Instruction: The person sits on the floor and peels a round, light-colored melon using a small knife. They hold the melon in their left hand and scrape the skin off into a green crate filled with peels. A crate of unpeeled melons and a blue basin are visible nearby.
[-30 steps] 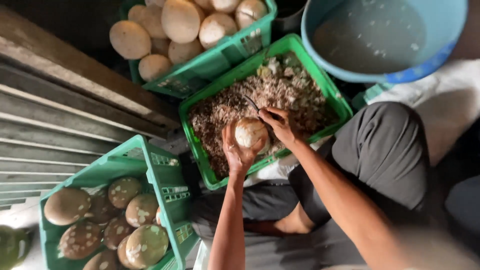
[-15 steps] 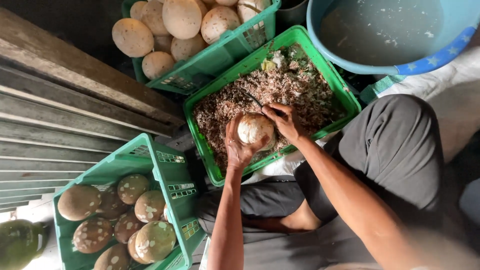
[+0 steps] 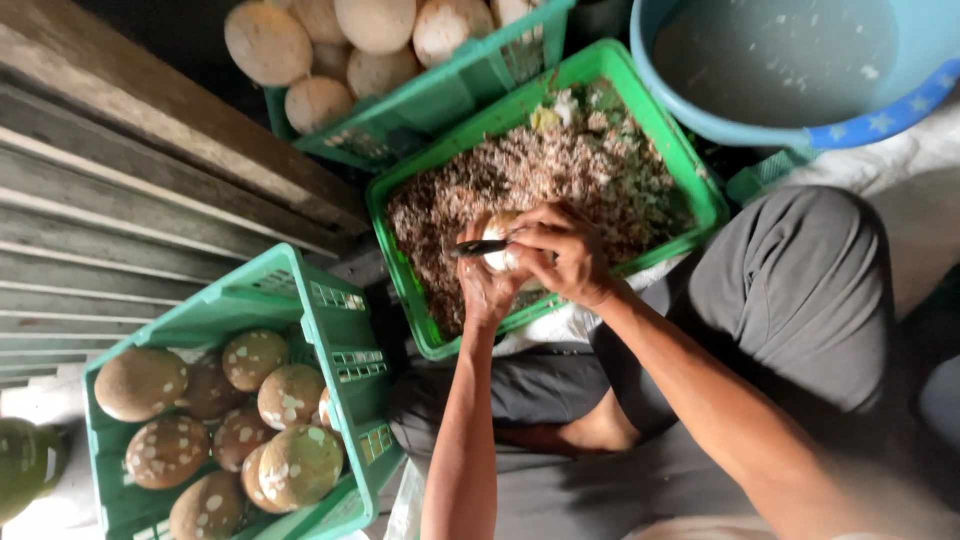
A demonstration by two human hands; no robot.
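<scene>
Single view only: head-worn camera, looking steeply down over the wearer's own lap and forearms. The frame appears rotated, since the arms enter from the bottom and right edges and reach up toward frame centre. Close range; the left hand (image 3: 487, 290) and right hand (image 3: 562, 250) sit near the middle. The field takes in a green crate of shavings (image 3: 640, 110) at centre, a second green crate (image 3: 440, 100) at top, a third (image 3: 330, 310) at lower left, and a blue tub (image 3: 760, 125) cut off at the top right. Wooden planks (image 3: 130, 200) fill the left side. The lower right corner is soft, probably blurred. No second view, so no overlap.
</scene>
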